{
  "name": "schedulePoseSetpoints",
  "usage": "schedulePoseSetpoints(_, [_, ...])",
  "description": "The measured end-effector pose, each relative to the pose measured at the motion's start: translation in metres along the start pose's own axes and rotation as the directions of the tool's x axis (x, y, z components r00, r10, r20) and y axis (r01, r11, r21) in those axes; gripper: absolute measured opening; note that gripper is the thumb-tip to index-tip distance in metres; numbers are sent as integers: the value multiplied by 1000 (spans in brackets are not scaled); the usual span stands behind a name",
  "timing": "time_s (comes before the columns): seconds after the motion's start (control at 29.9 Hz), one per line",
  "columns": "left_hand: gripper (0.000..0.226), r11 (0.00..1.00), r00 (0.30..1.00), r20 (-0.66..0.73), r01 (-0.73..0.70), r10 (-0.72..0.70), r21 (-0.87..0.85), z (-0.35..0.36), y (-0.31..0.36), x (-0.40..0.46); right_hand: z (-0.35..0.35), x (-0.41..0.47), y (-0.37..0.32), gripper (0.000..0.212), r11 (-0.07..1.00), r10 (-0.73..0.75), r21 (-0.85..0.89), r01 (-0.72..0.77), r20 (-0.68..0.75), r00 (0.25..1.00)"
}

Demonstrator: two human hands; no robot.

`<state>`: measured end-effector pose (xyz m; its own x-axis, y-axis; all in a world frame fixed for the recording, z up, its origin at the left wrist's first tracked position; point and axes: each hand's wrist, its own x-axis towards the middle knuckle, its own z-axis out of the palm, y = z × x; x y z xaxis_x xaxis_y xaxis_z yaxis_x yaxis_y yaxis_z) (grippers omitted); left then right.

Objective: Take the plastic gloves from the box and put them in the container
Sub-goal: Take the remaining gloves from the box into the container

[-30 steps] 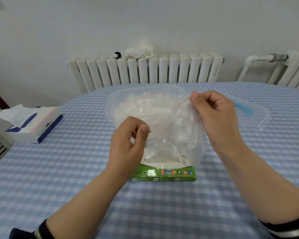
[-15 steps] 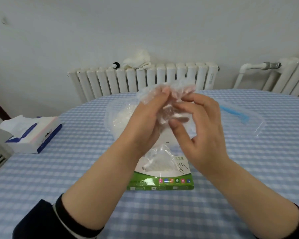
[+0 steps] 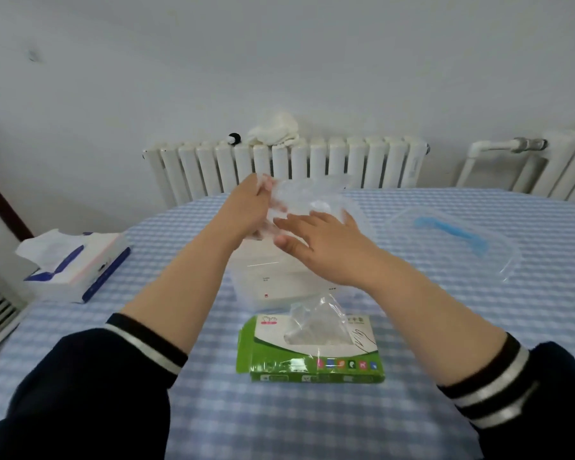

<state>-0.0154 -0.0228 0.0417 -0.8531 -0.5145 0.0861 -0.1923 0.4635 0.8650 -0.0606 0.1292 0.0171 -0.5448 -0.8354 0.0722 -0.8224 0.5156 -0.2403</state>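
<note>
Head view: you are now lowering the crumpled clear plastic glove (image 3: 299, 200) over the clear plastic container (image 3: 273, 287), having lifted it clear of the green cardboard glove box (image 3: 312, 366). Your left hand (image 3: 249, 210) is pinching it; your right hand (image 3: 322, 244) fingers (image 3: 286, 223) are spreading, pressing it down.

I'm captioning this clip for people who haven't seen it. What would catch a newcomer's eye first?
Two bare hands, the left hand and right hand, meet at centre over a clear container, handling a crumpled plastic glove. Nearer the camera lies a green glove box with another glove poking from its opening. The container's lid, with a blue handle, rests to the right on the checked tablecloth.
</note>
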Motion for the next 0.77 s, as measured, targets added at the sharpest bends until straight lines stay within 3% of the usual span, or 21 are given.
schedulePoseSetpoints(0.07, [29,986,999,-31,17,-12,167,-5,-4,11,-6,12,-2,64,998,33,41,-38,107,994])
schedulePoseSetpoints(0.13, [47,924,996,-76,-7,39,382,-10,-12,14,-10,21,-2,61,996,82,21,-89,223,971])
schedulePoseSetpoints(0.23, [58,659,933,-112,-153,342,736,-14,-28,10,-14,31,1,65,988,132,32,-152,344,930])
schedulePoseSetpoints(0.3, [42,572,889,0,-295,459,765,-10,-28,3,-15,35,1,64,987,127,39,-154,383,915])
schedulePoseSetpoints(0.33, [34,579,901,91,-348,425,738,-8,-26,1,-16,37,2,63,988,120,44,-151,404,907])
schedulePoseSetpoints(0.4, [29,586,942,266,-335,204,738,-3,-24,-3,-16,41,2,62,988,103,59,-145,452,886])
schedulePoseSetpoints(0.5, [39,591,942,328,-224,-73,775,-6,-24,-6,-13,41,7,60,981,91,105,-161,485,870])
schedulePoseSetpoints(0.57, [50,576,941,316,-192,-123,795,-6,-25,-6,-12,35,12,55,979,127,106,-172,337,933])
schedulePoseSetpoints(0.63, [53,565,945,309,-197,-109,801,-5,-23,-7,-12,24,17,47,984,174,26,-175,27,984])
schedulePoseSetpoints(0.7, [53,562,954,294,-212,-59,800,-8,-22,-11,-10,7,19,37,988,139,-12,-153,-342,929])
schedulePoseSetpoints(0.77, [49,559,967,243,-243,77,792,-12,-23,-16,-6,-14,19,28,994,79,111,-16,-587,806])
